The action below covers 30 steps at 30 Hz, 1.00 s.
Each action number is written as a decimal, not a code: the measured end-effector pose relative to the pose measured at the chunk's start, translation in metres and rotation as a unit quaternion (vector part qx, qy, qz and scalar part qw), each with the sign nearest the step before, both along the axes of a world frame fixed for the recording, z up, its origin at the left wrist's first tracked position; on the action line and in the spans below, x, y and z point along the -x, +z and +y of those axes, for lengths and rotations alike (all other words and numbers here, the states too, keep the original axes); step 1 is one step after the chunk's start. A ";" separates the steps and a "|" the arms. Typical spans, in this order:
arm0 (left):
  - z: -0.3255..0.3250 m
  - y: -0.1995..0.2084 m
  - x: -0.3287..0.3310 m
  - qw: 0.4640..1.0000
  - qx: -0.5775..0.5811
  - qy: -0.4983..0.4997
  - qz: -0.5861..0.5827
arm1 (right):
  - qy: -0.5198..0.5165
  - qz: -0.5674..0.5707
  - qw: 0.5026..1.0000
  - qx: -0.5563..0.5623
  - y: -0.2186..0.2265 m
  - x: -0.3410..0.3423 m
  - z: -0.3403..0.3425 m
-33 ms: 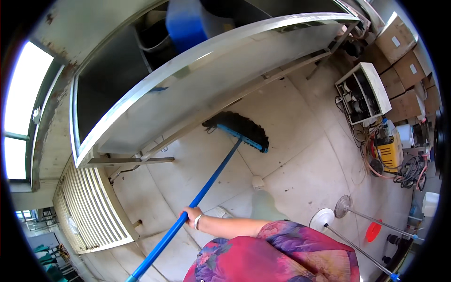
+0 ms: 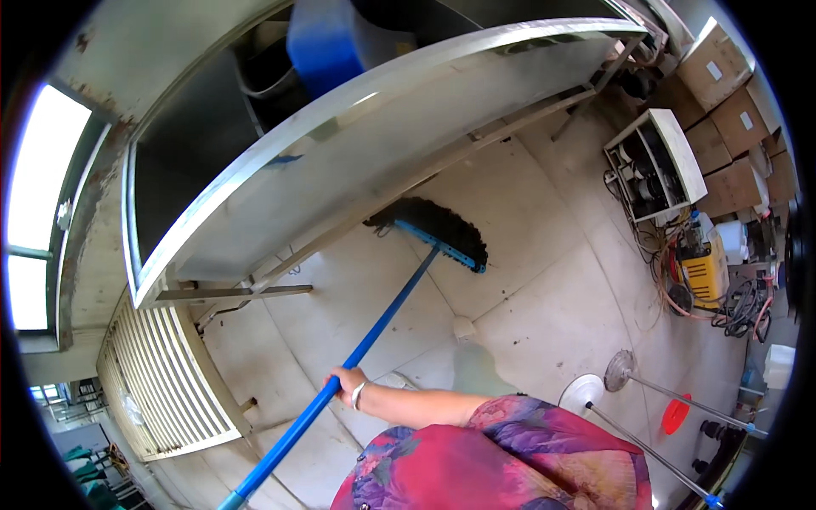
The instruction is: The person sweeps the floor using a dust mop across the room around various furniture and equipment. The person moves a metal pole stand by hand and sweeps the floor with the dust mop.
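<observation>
Scarcely shifted since the earlier frame, the right hand (image 2: 344, 384) appears slightly higher, and the handle's near end sits a little farther left. That hand is clenched around the blue handle (image 2: 297, 422) of a mop. The left hand is out of view, so its grasp cannot be told. Beside the wrist, a pale shape (image 2: 391, 381) shows less than before, partly covered by the forearm and hard to make out. The handle's near end is cut off by the lower edge. The mop's dark fringed head (image 2: 446, 231) lies on the floor (image 2: 544, 293) near the metal trough (image 2: 408, 140); whether its far edge reaches underneath is unclear. The upper edge cuts off a blue container (image 2: 327, 51) in the trough, among shadowed contents.
</observation>
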<state>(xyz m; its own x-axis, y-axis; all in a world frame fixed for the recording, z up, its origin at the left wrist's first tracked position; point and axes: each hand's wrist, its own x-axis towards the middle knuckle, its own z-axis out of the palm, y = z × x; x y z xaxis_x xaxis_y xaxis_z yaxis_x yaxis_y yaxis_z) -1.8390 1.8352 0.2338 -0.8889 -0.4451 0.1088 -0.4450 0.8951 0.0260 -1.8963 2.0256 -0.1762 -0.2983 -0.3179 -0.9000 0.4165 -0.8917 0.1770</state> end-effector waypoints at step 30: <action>0.204 -0.173 0.051 0.853 -0.084 -0.471 -0.208 | -0.234 -0.169 0.918 -0.273 -0.101 -0.122 0.349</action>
<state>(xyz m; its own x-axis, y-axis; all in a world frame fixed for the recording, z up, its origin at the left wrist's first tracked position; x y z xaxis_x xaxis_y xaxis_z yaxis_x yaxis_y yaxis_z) -1.8902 2.0395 0.0612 -0.8072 0.5096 -0.2978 0.4673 0.8600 0.2049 -1.7746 2.3742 -0.2770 0.0377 0.2999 -0.9532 -0.0320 -0.9531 -0.3011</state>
